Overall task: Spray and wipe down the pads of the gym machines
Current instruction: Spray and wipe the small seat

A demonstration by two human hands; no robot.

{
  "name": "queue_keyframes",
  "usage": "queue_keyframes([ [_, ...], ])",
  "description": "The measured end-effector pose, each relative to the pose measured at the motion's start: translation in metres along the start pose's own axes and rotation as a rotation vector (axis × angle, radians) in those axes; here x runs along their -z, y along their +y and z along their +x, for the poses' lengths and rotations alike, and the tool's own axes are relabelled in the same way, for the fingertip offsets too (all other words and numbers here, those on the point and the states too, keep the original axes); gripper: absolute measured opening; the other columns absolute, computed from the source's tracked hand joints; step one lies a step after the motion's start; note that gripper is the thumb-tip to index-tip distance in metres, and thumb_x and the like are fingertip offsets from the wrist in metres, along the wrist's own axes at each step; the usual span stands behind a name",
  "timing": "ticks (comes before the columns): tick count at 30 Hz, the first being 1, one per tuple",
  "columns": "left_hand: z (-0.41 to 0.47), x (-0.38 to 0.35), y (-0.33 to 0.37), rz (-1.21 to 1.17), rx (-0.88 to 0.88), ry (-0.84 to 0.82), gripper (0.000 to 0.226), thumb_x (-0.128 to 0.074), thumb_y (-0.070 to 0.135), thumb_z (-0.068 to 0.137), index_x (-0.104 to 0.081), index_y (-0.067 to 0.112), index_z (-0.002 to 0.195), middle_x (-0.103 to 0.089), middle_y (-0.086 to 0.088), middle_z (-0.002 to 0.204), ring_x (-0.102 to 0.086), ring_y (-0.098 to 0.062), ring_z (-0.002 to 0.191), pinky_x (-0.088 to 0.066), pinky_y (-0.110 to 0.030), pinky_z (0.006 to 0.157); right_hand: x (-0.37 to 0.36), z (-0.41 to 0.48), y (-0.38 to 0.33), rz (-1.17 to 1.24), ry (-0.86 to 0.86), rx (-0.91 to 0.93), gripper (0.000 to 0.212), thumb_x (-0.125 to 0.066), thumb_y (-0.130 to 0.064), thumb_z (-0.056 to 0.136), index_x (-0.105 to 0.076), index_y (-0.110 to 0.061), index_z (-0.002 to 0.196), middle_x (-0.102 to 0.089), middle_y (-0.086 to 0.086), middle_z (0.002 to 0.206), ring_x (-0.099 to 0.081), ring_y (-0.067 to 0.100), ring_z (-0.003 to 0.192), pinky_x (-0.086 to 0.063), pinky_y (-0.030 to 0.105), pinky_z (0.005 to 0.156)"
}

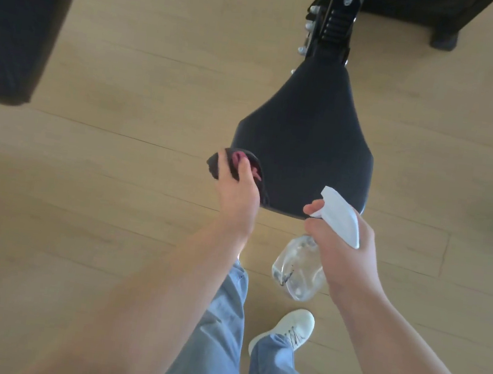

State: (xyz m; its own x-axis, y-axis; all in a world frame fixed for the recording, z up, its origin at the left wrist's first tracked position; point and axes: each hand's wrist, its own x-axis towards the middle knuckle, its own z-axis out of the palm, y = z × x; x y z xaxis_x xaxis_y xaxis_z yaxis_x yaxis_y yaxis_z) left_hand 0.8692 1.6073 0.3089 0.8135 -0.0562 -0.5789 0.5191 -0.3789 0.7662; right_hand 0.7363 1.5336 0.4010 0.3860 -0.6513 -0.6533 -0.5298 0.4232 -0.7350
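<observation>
Two hands in play, both busy. L hand (238, 189) is up at the near-left corner of the black seat pad (305, 138), fingers curled round a bunched dark cloth (226, 160) w/ a bit of pink showing in the folds. The cloth sits right at the pad's edge; touching or just off it, can't tell.

R hand (340, 249) is wrapped tight round the neck of the spray bottle (300, 266), forefinger hooked on the trigger under the white spray head (341, 215). The nozzle pokes up over the pad's near edge, aimed across it. The bottle body is clear and tilted, hanging below the hand, over the floor (158, 81) just short of the pad.

The pad itself is wide at the near end, narrowing toward the far end, where a black adjuster (335, 26) w/ silver bolts joins it. The floor is pale wood-look planks.

Below, blue jeans (218, 340) and one white lace-up shoe (289, 327), toe pointing toward the bottle. A dark block (20, 15) fills the top-left corner, and a dark base (448, 25) sits top right beyond the adjuster, both too blurred to say more.
</observation>
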Motion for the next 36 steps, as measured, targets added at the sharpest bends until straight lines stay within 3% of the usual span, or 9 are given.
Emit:
queue_keyframes([
  [3,0.060,0.005,0.018,0.102,0.197,0.031,0.035,-0.041,0.049,0.105,-0.061,0.024,0.118,-0.058,-0.001,0.125,-0.055,-0.025,0.116,-0.040,-0.029,0.095,0.001,0.003,0.005,-0.014,-0.011,-0.017,0.021,-0.070,-0.005,0.086,-0.073,-0.024,0.093,-0.073,-0.008,0.096,-0.061,-0.002,0.069,-0.052,0.015,0.059],
  [6,0.086,0.008,0.030,0.185,0.373,-0.079,0.043,-0.039,0.056,0.102,-0.057,0.025,0.127,-0.055,0.002,0.113,-0.049,-0.025,0.103,-0.040,-0.033,0.092,0.002,0.013,0.005,-0.018,-0.002,-0.029,0.021,-0.070,-0.006,0.086,-0.073,-0.025,0.093,-0.072,-0.012,0.094,-0.061,-0.001,0.071,-0.052,0.017,0.062],
  [11,0.053,0.025,0.000,0.245,0.104,-0.053,0.021,-0.042,0.043,0.093,-0.058,0.037,0.081,-0.058,0.008,0.078,-0.053,-0.024,0.074,-0.046,-0.034,0.061,-0.004,0.025,0.004,0.036,0.054,-0.066,0.020,-0.069,-0.007,0.086,-0.074,-0.024,0.096,-0.069,-0.020,0.082,-0.057,-0.001,0.065,-0.048,0.014,0.056],
  [14,0.028,0.038,-0.011,0.487,-0.209,-0.091,0.018,-0.048,0.038,0.100,-0.061,0.038,0.113,-0.061,0.004,0.118,-0.057,-0.014,0.100,-0.046,-0.026,0.084,-0.011,0.027,-0.002,0.039,0.032,-0.055,0.020,-0.070,-0.007,0.087,-0.074,-0.025,0.095,-0.073,-0.015,0.091,-0.059,-0.001,0.070,-0.049,0.016,0.059],
  [17,0.045,0.026,-0.008,0.724,-0.445,-0.097,0.052,-0.051,0.040,0.102,-0.041,0.027,0.152,-0.022,-0.015,0.163,-0.030,-0.023,0.147,-0.034,-0.029,0.112,-0.019,0.033,-0.007,0.024,0.008,-0.034,0.019,-0.070,-0.007,0.087,-0.073,-0.025,0.092,-0.073,-0.007,0.098,-0.060,0.001,0.071,-0.052,0.019,0.061],
  [23,0.130,-0.049,0.039,1.005,-0.592,-0.190,0.051,-0.045,0.041,0.105,-0.038,0.030,0.154,-0.003,-0.022,0.167,-0.020,-0.039,0.152,-0.034,-0.052,0.116,-0.022,0.044,-0.015,-0.011,0.007,0.024,0.020,-0.071,-0.009,0.085,-0.071,-0.027,0.091,-0.073,-0.012,0.097,-0.063,-0.003,0.074,-0.053,0.013,0.061],
  [28,0.089,-0.009,0.010,1.154,-1.131,-0.377,0.040,-0.043,0.030,0.104,-0.061,0.020,0.138,-0.027,-0.017,0.164,-0.033,-0.043,0.146,-0.033,-0.058,0.115,-0.012,0.035,-0.018,0.021,0.012,0.019,0.020,-0.070,-0.008,0.086,-0.071,-0.026,0.093,-0.072,-0.007,0.096,-0.061,0.001,0.072,-0.052,0.015,0.059],
  [31,0.040,0.031,-0.032,1.164,-1.041,-0.495,0.044,-0.041,0.036,0.105,-0.053,0.026,0.146,-0.018,-0.010,0.168,-0.021,-0.036,0.153,-0.020,-0.056,0.123,-0.003,0.025,-0.018,0.033,0.011,0.002,0.019,-0.069,-0.005,0.086,-0.072,-0.022,0.093,-0.070,-0.007,0.090,-0.059,0.003,0.068,-0.051,0.017,0.059],
  [36,0.040,0.000,-0.018,1.351,-0.914,-0.365,0.054,-0.033,0.048,0.105,-0.029,0.037,0.158,-0.008,-0.015,0.169,-0.011,-0.044,0.153,-0.018,-0.063,0.121,0.010,0.027,-0.010,0.032,0.012,-0.040,0.019,-0.070,-0.005,0.087,-0.072,-0.023,0.094,-0.068,-0.005,0.085,-0.058,0.003,0.067,-0.050,0.016,0.057],
])
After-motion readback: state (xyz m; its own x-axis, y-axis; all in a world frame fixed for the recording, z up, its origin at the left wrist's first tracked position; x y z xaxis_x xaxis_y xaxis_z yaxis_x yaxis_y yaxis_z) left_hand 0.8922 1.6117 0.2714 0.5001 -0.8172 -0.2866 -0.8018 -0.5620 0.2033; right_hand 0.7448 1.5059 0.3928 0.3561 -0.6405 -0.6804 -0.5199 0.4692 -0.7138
